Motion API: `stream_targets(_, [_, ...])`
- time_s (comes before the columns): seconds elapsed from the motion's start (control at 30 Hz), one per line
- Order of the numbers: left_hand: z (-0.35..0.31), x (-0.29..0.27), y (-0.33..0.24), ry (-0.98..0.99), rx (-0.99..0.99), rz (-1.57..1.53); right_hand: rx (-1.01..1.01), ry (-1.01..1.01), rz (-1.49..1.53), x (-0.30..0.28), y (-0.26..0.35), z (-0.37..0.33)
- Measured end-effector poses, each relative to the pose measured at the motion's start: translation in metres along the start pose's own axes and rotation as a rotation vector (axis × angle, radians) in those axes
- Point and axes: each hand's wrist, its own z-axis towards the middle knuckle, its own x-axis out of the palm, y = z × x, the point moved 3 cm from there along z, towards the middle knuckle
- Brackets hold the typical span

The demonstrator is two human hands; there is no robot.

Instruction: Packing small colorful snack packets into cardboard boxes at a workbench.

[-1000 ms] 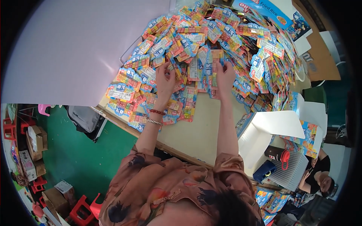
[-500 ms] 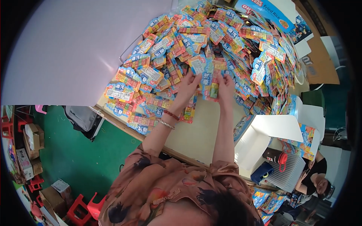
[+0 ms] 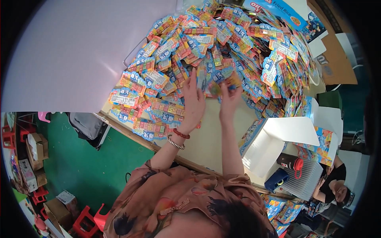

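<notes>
Two hands reach upward near the frame's centre. The left hand (image 3: 193, 104) points up, fingers straight and close together; whether they grip anything I cannot tell. Right of it, the right hand (image 3: 231, 98) pinches a colourful packet (image 3: 233, 81) just above centre, blurred, its long axis seemingly slanting up to the right. Directly beyond, a heap of similar packets (image 3: 217, 55) crowds the upper centre; an open white box (image 3: 293, 130) stands lower right.
</notes>
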Motion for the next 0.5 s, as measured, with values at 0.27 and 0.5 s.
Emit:
stream_targets(0.27, [-0.005, 0.008, 0.008, 0.070, -0.518, -0.617, -0.082, 0.229, 0.025, 0.023, -0.009, -0.046])
stream_targets(0.5, [0.008, -0.012, 0.036, 0.373, -0.764, -1.113, -0.189, 0.556, 0.040, 0.020, 0.019, -0.025])
